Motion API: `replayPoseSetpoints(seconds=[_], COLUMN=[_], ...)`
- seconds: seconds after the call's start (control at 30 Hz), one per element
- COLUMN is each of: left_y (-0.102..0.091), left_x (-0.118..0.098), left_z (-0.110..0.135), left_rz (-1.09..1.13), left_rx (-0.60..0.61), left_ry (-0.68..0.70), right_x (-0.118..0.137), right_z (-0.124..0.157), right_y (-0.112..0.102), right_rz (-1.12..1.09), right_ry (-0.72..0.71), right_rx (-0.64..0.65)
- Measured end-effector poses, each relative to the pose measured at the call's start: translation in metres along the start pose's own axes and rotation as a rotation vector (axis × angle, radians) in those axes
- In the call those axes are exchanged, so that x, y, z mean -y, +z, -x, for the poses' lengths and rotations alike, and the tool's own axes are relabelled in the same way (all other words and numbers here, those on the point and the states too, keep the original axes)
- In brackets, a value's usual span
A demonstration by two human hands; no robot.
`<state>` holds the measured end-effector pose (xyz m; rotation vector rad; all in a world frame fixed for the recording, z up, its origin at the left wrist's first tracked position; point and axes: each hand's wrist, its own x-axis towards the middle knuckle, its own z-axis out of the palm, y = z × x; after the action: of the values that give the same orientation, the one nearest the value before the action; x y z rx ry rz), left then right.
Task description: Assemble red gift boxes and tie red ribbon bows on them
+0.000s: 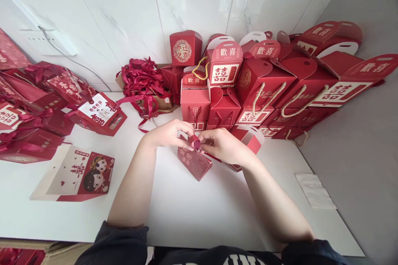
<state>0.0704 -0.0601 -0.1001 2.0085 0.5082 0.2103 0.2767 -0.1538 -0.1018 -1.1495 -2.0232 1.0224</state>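
A small red gift box [193, 163] with a sloping patterned face sits in front of me on the white table. Over its top edge, my left hand [174, 133] pinches a dark red ribbon [195, 142] from the left. From the other side, my right hand [221, 145] has its fingers closed on the same ribbon, which forms a loop between the two hands. My fingers partly cover the box's top. Just behind my right hand stands an open red box [251, 140] with a white inner flap, partly hidden by that hand.
Stacked red gift boxes [225, 66] with cord handles line the wall. A carton of loose ribbons [144, 80] stands left of them. Ribboned boxes [34, 112] crowd the table's left end, near an unfolded printed box [77, 174]. A white tissue [315, 190] lies at right.
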Motion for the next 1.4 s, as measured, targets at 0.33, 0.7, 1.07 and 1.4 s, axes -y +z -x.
replayPoseSetpoints(seconds=[0.33, 0.7, 1.07, 1.4], left_y=[-0.001, 0.032, 0.03, 0.027], left_x=[-0.003, -0.062, -0.052, -0.044], left_z=[-0.001, 0.024, 0.009, 0.007], left_rz=[-0.171, -0.549, -0.677, -0.508], left_rx=[-0.12, -0.165, -0.266, -0.209], left_ry=[0.041, -0.302, -0.351, -0.319], right_x=[-0.006, 0.006, 0.008, -0.002], right_z=[-0.002, 0.001, 0.002, -0.001], right_y=[-0.001, 0.016, 0.014, 0.004], right_rz=[0.288, 0.559, 0.376, 0.175], right_ry=[-0.151, 0.087, 0.01, -0.144], right_rx=[0.052, -0.218, -0.19, -0.208])
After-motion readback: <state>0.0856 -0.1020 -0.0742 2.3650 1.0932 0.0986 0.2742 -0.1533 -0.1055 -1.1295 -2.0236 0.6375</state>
